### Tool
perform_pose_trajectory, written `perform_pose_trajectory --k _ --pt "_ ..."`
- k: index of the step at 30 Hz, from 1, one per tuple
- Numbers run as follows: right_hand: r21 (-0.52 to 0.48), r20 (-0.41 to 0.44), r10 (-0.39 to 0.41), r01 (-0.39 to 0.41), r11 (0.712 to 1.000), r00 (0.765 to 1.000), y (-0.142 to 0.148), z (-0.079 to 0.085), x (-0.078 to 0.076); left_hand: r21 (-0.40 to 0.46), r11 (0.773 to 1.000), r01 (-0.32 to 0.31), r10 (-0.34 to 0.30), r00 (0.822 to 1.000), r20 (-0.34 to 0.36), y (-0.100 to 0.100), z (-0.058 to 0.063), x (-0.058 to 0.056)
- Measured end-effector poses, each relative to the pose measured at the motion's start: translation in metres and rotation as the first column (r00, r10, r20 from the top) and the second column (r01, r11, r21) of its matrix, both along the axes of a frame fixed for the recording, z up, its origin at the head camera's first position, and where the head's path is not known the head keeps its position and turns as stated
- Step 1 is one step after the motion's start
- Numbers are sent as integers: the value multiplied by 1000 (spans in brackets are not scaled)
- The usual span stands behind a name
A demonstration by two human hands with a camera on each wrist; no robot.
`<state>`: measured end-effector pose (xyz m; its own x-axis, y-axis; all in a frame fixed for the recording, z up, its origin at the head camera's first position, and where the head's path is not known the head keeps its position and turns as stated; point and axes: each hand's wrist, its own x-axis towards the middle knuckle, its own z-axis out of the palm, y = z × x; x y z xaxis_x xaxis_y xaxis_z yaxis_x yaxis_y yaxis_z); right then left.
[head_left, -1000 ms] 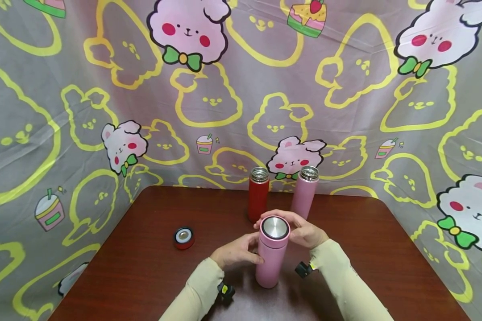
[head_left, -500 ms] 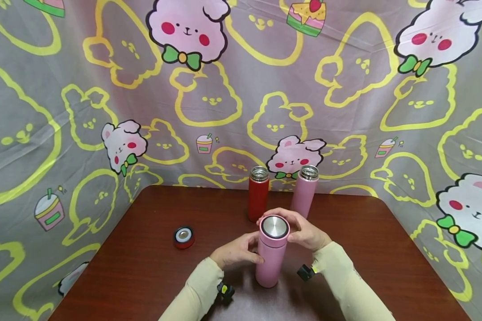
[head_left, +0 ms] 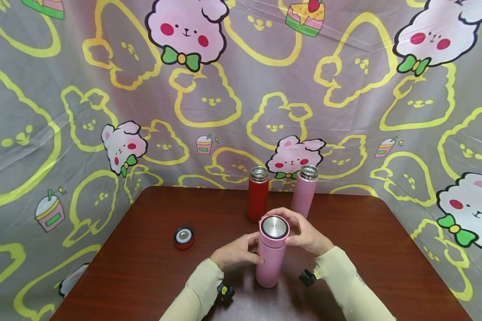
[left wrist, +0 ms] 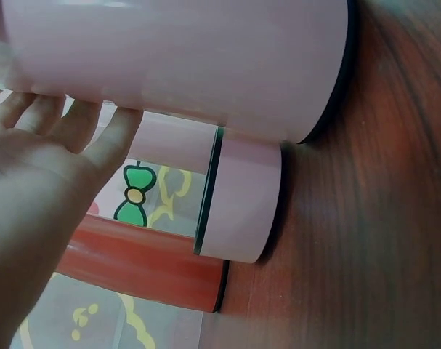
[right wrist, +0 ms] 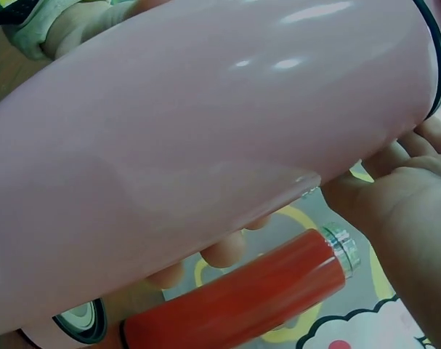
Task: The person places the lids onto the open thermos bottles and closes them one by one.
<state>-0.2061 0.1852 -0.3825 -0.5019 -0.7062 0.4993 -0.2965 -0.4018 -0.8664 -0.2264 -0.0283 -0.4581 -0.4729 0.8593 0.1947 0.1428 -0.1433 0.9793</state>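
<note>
A pink thermos (head_left: 271, 263) with a steel-topped lid (head_left: 275, 227) stands near the front middle of the table. My left hand (head_left: 234, 252) grips its body from the left. Around the lid, at the top, curl the fingers and thumb of my right hand (head_left: 305, 232). The left wrist view has my left hand (left wrist: 46, 167) along the thermos wall, with a loose pink lid (left wrist: 242, 196) on the table behind it. In the right wrist view my right hand (right wrist: 409, 196) is at the lid end, past the dark seam; left fingertips (right wrist: 224, 251) show under the body.
Behind the hands stand an uncapped red thermos (head_left: 258, 196) and an uncapped pink thermos (head_left: 305, 191), steel necks showing. A red lid (head_left: 184, 238) lies upturned on the table (head_left: 144, 267) to the left. A patterned cloth (head_left: 225, 89) hangs behind the table.
My right hand has shifted slightly around the lid, and its wrist has moved a little right and down. My left hand and the thermos have kept their place.
</note>
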Motion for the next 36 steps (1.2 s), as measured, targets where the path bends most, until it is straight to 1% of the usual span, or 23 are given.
perform_pose_trajectory --k 3,7,11,14,16,20,22,25,29,32,34,35,36 --pt "19 -40 -68 68 997 997 1 0 2 -7 1000 -11 11 1000 -4 -1 -1 0" --pt "38 -98 -147 152 988 984 1 -2 4 -13 1000 -22 22 1000 -20 -1 -1 0" --pt "49 -130 -229 237 970 965 1 -2 9 -13 1000 -25 25 999 -37 -1 -1 0" --pt "49 -144 -294 303 952 945 1 -3 13 -15 1000 -28 27 999 -41 -1 0 1" --pt "38 -142 -317 326 945 938 0 -4 16 -19 999 -29 28 999 -41 -1 0 1" --pt "8 -117 -335 338 941 935 -2 -5 22 -19 999 -28 27 999 -39 0 0 2" --pt "5 -112 -355 358 934 928 -3 -5 24 -12 1000 -26 25 999 -39 0 0 2" --pt "17 -122 -401 406 914 908 -4 -5 28 -6 1000 -26 26 999 -42 -1 -1 2" --pt "35 -179 -474 487 873 862 -5 -4 32 -3 1000 -23 23 999 -47 -1 -1 1" --pt "41 -221 -514 535 844 829 -5 -5 34 -4 1000 -22 22 998 -52 0 -1 1" --pt "44 -234 -521 545 837 821 -5 -6 34 -3 1000 -24 24 998 -56 0 -1 1" --pt "47 -239 -520 544 837 820 -4 -6 33 -3 1000 -27 27 998 -58 -1 0 1" --pt "52 -239 -511 536 842 826 -4 -6 33 0 1000 -29 29 998 -60 0 0 1"
